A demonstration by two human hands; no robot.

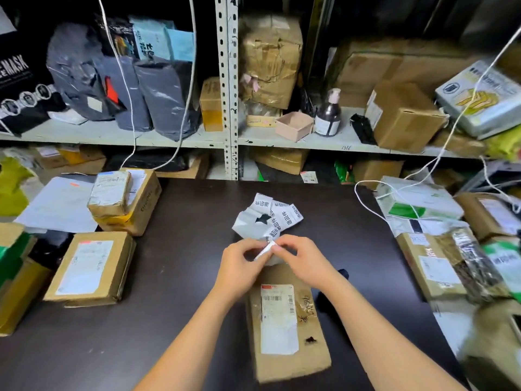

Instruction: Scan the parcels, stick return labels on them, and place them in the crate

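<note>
Label strip (266,248) pinched between fingertips of left hand (239,262) and right hand (306,262), both curled tight on it, above the far end of brown parcel (284,359). Trails up into crumpled sheet of return labels (267,218) just beyond the knuckles. Parcel flat on dark table (174,320), shipping label up, under both wrists. More boxes (90,266) at left and right of the table; metal shelving (229,80) behind, crammed with cartons (403,117) and grey bags (166,94).
</note>
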